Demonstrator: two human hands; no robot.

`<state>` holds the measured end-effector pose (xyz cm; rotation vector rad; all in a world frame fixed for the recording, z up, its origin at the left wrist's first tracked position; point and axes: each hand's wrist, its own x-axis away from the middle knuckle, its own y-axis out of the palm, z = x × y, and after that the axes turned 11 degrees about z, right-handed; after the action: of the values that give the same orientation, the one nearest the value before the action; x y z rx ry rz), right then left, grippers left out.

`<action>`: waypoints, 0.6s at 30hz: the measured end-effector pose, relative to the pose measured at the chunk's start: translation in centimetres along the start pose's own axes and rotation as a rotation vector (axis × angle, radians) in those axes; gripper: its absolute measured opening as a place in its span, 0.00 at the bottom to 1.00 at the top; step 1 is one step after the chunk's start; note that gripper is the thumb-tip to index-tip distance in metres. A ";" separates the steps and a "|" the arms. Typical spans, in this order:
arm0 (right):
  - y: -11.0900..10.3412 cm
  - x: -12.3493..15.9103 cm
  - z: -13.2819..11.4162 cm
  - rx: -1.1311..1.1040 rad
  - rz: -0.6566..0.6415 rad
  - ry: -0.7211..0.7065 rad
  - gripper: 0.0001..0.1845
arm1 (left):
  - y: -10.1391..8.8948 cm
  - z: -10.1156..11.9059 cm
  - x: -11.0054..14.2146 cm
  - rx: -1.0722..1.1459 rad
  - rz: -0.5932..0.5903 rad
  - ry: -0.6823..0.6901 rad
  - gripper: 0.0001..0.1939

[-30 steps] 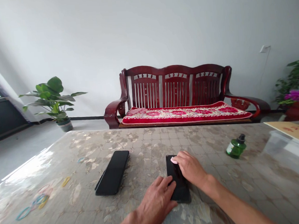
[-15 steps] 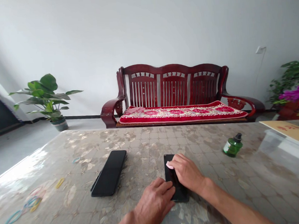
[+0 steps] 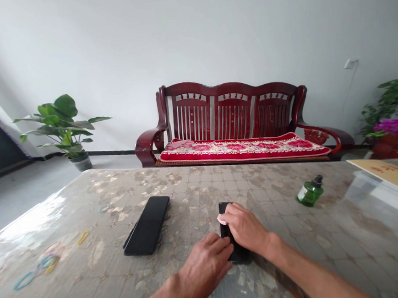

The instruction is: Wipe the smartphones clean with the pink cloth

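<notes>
"What has moved since the earlier frame?"

"Mostly the right hand: it has slid the pale pink wad across to the left edge of the dark phone, near the top."

"How does it have hold of that?"

"With fingers curled in, pinching the wad; just a bit of pink pokes out."

"And the left hand?"

"Partly open, fingers side by side and gently bent, their tips on the phone's lower left edge."

"Where is that phone?"

"Flat on the patterned surface, just below and right of the frame's centre, partly covered by both hands."

"Anything else about?"

"Sure. A second phone lies left of centre, well apart from the hands. Coloured loops sit at lower left, a green bottle stands right of centre, and a clear box is at the right edge."
</notes>
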<state>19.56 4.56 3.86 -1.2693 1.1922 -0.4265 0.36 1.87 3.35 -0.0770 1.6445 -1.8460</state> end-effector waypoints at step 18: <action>-0.5 0.8 1.1 -0.041 0.022 0.062 0.16 | 0.1 -0.2 0.1 0.040 0.023 -0.006 0.12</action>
<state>20.95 4.27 3.79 -1.2849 1.2721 -0.4297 0.21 1.97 3.21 -0.0455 1.5970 -1.8593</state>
